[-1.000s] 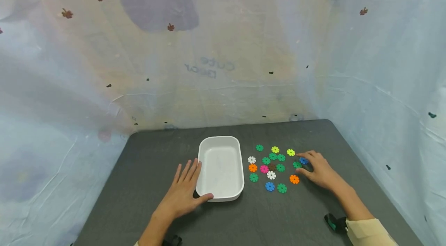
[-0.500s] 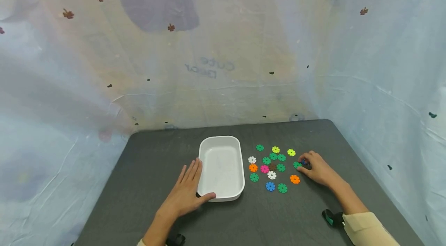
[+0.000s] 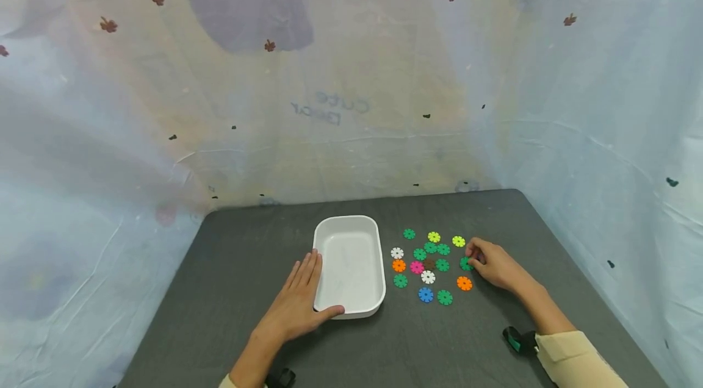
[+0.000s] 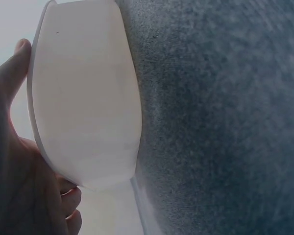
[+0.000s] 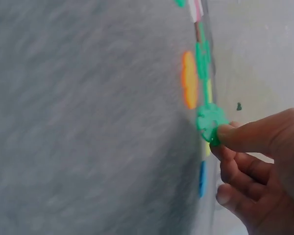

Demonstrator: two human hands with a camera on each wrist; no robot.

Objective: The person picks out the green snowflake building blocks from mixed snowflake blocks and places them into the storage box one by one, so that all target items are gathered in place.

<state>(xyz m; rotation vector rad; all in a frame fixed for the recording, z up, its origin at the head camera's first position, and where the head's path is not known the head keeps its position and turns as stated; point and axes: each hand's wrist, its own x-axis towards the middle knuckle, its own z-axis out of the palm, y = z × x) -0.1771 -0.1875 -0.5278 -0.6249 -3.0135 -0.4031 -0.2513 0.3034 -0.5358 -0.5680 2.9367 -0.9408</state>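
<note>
My left hand rests against a white rectangular tray, its fingers straight along the left rim and the thumb at the near rim. The left wrist view shows the tray's smooth outer wall beside the palm. At the right, my right hand pinches a green notched plastic disc between thumb and fingertips. Seen from the head, that green disc is tilted and partly covered by the fingers. A blue disc shows below the pinched one in the right wrist view; the hand hides it in the head view.
Several more notched discs lie spread between tray and right hand, among them an orange disc, a yellow disc, a pink disc and a blue disc. The dark table is bordered by a pale sheet.
My right hand has shifted slightly left from over the blue disc, its fingers closing, and now pinches the green disc, which is tilted up. The left hand has slid slightly right against the tray.
</note>
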